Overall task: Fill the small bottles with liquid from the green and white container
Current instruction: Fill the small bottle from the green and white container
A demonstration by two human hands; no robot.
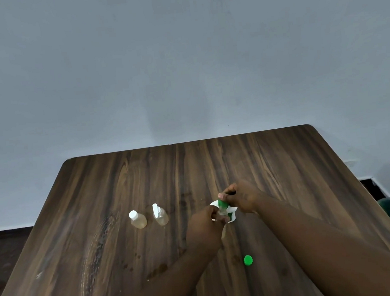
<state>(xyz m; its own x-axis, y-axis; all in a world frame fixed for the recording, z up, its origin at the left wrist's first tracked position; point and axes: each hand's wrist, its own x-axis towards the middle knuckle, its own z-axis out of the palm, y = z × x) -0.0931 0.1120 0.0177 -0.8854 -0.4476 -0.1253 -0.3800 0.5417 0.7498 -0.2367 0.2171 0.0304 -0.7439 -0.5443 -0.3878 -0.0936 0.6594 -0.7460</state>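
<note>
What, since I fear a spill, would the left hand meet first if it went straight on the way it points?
Probably the green and white container, tipped over the small bottle that the left hand grips; the right hand holding it lies just beyond. Depth between them is unclear.

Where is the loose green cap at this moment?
In the head view the green cap lies on the wooden table, right of centre, between the left forearm and the right forearm, nearer the person than the green and white container.

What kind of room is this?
Probably a plain room in a home or office: a wooden table against a bare grey wall, with small bottles standing on it.
</note>
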